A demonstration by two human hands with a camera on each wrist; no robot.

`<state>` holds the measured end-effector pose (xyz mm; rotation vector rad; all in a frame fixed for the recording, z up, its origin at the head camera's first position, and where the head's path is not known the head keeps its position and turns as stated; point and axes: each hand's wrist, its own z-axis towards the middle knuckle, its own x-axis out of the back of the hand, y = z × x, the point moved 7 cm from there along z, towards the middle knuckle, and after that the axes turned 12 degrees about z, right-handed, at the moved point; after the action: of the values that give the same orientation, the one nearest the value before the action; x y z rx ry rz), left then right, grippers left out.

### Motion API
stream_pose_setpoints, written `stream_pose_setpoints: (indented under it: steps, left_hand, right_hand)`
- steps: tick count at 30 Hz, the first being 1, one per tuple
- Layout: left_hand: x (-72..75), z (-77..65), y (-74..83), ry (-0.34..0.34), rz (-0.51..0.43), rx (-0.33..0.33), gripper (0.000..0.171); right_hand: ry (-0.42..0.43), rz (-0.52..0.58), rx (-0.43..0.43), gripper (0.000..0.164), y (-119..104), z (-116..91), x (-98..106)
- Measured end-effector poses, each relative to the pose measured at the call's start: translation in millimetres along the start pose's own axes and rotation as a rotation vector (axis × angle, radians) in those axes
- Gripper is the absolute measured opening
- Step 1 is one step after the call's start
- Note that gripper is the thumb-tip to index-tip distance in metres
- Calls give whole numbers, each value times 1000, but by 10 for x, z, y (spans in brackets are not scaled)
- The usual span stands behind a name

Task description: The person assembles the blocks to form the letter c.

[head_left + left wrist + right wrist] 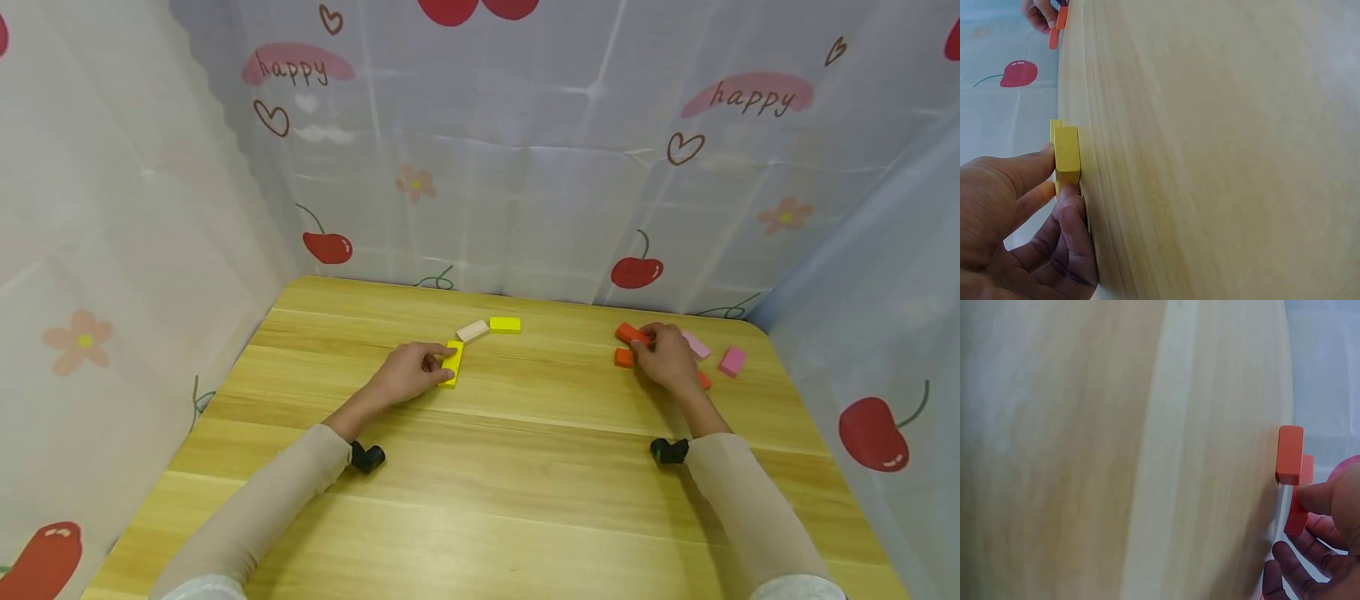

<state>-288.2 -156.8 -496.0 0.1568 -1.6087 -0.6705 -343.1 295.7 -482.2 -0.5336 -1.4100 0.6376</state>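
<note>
Yellow block [452,363] is in my left hand [411,372], pinched between thumb and curled fingers; it lies flat on the wooden table [495,467], long axis running 12 to 6. Left wrist view confirms it: thumb on one side of that block [1067,149], fingers [1072,231] curled on the other, block touching the table surface

At 1 o'clock from that block, near but apart: a pale natural-wood block [472,331], and just beside it at 3 o'clock a second yellow block [505,325]. Those two lie close, end to end; can't tell if they touch

Right hand [663,357] is well apart, at 3 o'clock from the left. Its fingers are closed on an orange block [632,334] at the hand's 11 o'clock. Right wrist view shows the gripped orange block [1298,495] with my thumb pressed on it, and another orange block [1289,455] just beside it on the table. In the head view that second orange block [623,357] sits at 9 o'clock of the hand, touching or nearly so. A sliver of a third orange piece [704,381] shows at 5 o'clock of the hand, mostly hidden

Two pink blocks lie at 3 o'clock of the right hand: one [696,344] just behind the knuckles, the other pink one [732,361] further out, near the table's right edge
</note>
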Motion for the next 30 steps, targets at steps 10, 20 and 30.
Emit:
stream_pose_setpoints:
  steps: [10,20,30]
  left_hand:
    - [0,-2,-7,4,6,-2,46]
    - [-7,-4,1,10,10,-7,46]
    - [-10,-9,6,11,7,0,45]
  right_hand:
    - [-49,18,-1,42,-102,28,-85]
    - [-62,9,17,45,-180,76,-189]
    - [-72,14,64,42,-309,134,-282]
